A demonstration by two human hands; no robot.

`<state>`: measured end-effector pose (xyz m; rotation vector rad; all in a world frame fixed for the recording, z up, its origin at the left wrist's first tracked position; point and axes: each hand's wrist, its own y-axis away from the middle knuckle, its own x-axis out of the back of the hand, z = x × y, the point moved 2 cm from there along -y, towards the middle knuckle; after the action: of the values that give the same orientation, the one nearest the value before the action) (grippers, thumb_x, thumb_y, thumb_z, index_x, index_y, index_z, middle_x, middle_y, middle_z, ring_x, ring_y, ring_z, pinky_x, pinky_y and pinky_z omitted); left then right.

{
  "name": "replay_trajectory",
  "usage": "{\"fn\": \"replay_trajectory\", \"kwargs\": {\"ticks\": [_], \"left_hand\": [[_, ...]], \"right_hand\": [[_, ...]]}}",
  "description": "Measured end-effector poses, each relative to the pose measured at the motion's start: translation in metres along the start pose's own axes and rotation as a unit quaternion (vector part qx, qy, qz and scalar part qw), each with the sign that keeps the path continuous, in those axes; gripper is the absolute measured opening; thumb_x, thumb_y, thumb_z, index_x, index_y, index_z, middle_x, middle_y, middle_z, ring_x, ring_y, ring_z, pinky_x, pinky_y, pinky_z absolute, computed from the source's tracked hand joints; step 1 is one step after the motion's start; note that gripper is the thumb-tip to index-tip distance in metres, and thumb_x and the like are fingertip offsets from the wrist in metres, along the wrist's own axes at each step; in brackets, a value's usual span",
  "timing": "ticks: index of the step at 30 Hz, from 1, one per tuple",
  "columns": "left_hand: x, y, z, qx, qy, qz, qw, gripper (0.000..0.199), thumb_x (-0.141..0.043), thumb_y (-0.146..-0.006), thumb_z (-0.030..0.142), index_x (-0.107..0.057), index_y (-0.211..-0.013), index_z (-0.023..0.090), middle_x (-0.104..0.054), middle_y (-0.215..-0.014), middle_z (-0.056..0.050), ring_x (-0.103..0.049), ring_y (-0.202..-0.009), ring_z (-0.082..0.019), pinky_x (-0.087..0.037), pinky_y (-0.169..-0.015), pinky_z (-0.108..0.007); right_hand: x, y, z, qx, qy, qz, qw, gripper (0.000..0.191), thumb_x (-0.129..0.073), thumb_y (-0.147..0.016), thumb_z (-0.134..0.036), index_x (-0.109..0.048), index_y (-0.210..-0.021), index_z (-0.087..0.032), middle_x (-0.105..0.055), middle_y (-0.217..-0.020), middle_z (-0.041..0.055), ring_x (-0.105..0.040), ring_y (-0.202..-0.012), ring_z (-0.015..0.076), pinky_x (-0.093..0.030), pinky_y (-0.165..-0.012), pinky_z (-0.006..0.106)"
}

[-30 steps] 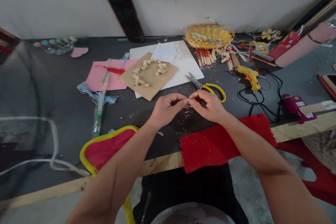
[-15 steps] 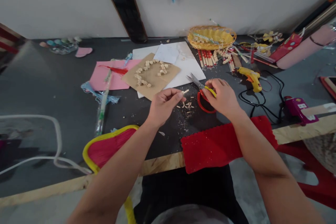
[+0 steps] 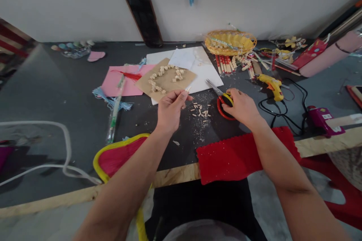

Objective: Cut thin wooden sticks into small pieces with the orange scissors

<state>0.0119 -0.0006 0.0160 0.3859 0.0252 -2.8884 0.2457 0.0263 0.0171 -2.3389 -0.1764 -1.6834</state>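
Between the thumb and fingers of my left hand (image 3: pixel 171 109) is the end of a short pale wooden stick (image 3: pixel 188 88). The hand is closed on it, just in front of a brown card (image 3: pixel 186 79). Small stick pieces laid in a curve (image 3: pixel 154 84) sit on that card. My right hand (image 3: pixel 243 108) has its fingers on the handles of the red and yellow scissors (image 3: pixel 217 89), whose blades point away and to the left. Several cut stick bits (image 3: pixel 200 111) lie scattered with fine crumbs between my hands.
A yellow basket (image 3: pixel 230 51) stands at the back, with red-ended sticks (image 3: pixel 224 64) before it. Right of my hand are a yellow glue gun (image 3: pixel 271 86) and its black cord. Red felt (image 3: pixel 229 160) covers the front edge. A phone (image 3: pixel 144 20) leans against the wall.
My left hand has moved left and farther back with the stick, away from the scissors and cut bits. My right hand's fingers have shifted on the scissor handles. The view has moved slightly.
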Motion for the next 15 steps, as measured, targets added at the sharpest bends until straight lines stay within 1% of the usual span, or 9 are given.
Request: {"fn": "replay_trajectory", "kwargs": {"ticks": [1, 3, 5, 7, 8, 9, 11, 13, 15], "left_hand": [[0.0, 0.0, 0.0, -0.002, 0.006, 0.001, 1.0, 0.019, -0.074, -0.074, 0.034, -0.068, -0.077, 0.016, -0.067, -0.067, -0.001, -0.044, -0.051, -0.006, -0.033, -0.047, -0.021], [0.001, -0.001, 0.001, -0.01, 0.014, 0.0, 1.0, 0.019, -0.074, -0.075, 0.034, -0.068, -0.076, 0.017, -0.067, -0.067, -0.001, -0.043, -0.051, -0.005, -0.033, -0.047, -0.02], [0.001, -0.002, 0.001, -0.022, 0.018, 0.0, 1.0, 0.018, -0.073, -0.076, 0.034, -0.068, -0.076, 0.017, -0.067, -0.067, 0.0, -0.043, -0.051, -0.006, -0.033, -0.047, -0.02], [0.002, -0.002, 0.001, -0.037, 0.021, 0.005, 0.999, 0.018, -0.073, -0.076, 0.034, -0.068, -0.077, 0.017, -0.067, -0.067, 0.0, -0.043, -0.051, -0.006, -0.034, -0.048, -0.021], [0.002, -0.003, 0.001, -0.044, 0.021, 0.01, 0.999, 0.018, -0.073, -0.077, 0.034, -0.068, -0.078, 0.017, -0.067, -0.068, -0.001, -0.043, -0.051, -0.006, -0.034, -0.048, -0.021], [0.003, -0.003, 0.001, -0.049, 0.019, 0.015, 0.999, 0.018, -0.072, -0.077, 0.035, -0.067, -0.078, 0.017, -0.067, -0.068, -0.001, -0.044, -0.052, -0.006, -0.035, -0.049, -0.021], [0.003, -0.002, 0.001, -0.054, 0.009, 0.023, 0.998, 0.019, -0.072, -0.077, 0.036, -0.067, -0.079, 0.018, -0.068, -0.069, -0.001, -0.045, -0.053, -0.007, -0.036, -0.05, -0.021], [0.003, -0.001, 0.001, -0.058, -0.001, 0.026, 0.998, 0.02, -0.071, -0.078, 0.038, -0.067, -0.08, 0.018, -0.068, -0.07, -0.001, -0.046, -0.053, -0.007, -0.037, -0.051, -0.022], [0.002, 0.001, 0.002, -0.067, -0.01, 0.022, 0.997, 0.02, -0.071, -0.078, 0.039, -0.067, -0.08, 0.019, -0.067, -0.069, -0.001, -0.045, -0.053, -0.007, -0.036, -0.051, -0.022]], "right_hand": [[0.002, -0.001, 0.0, -0.014, -0.017, 0.01, 1.0, 0.038, -0.066, -0.075, -0.032, -0.055, -0.109, -0.018, -0.065, -0.097, 0.0132, -0.062, -0.088, 0.0306, -0.051, -0.079, 0.049], [0.006, -0.002, -0.001, -0.024, -0.087, 0.055, 0.994, 0.038, -0.066, -0.076, -0.032, -0.054, -0.109, -0.02, -0.064, -0.102, 0.0118, -0.063, -0.09, 0.0287, -0.052, -0.078, 0.046], [0.009, -0.001, -0.003, -0.007, -0.203, 0.11, 0.973, 0.041, -0.062, -0.081, -0.035, -0.048, -0.117, -0.023, -0.061, -0.11, 0.0107, -0.063, -0.089, 0.0244, -0.054, -0.076, 0.042], [0.01, 0.001, -0.007, 0.027, -0.306, 0.132, 0.942, 0.051, -0.058, -0.085, -0.04, -0.039, -0.129, -0.026, -0.058, -0.117, 0.0101, -0.063, -0.088, 0.0212, -0.055, -0.073, 0.039], [0.01, 0.002, -0.01, 0.044, -0.334, 0.127, 0.933, 0.058, -0.059, -0.085, -0.042, -0.034, -0.135, -0.027, -0.057, -0.118, 0.0099, -0.062, -0.087, 0.0206, -0.056, -0.071, 0.038], [0.009, 0.004, -0.013, 0.059, -0.344, 0.111, 0.931, 0.067, -0.062, -0.083, -0.045, -0.03, -0.139, -0.028, -0.056, -0.12, 0.0099, -0.062, -0.086, 0.0206, -0.056, -0.07, 0.039], [0.007, 0.008, -0.021, 0.086, -0.32, 0.067, 0.941, 0.082, -0.071, -0.076, -0.048, -0.029, -0.144, -0.028, -0.055, -0.122, 0.0108, -0.061, -0.086, 0.022, -0.056, -0.071, 0.041], [0.005, 0.012, -0.029, 0.125, -0.28, 0.02, 0.952, 0.086, -0.075, -0.072, -0.049, -0.034, -0.144, -0.026, -0.054, -0.126, 0.0127, -0.06, -0.094, 0.0255, -0.055, -0.077, 0.045], [0.002, 0.015, -0.036, 0.166, -0.256, -0.013, 0.952, 0.085, -0.076, -0.07, -0.051, -0.039, -0.142, -0.024, -0.053, -0.129, 0.0142, -0.057, -0.108, 0.0298, -0.053, -0.087, 0.049]]}}
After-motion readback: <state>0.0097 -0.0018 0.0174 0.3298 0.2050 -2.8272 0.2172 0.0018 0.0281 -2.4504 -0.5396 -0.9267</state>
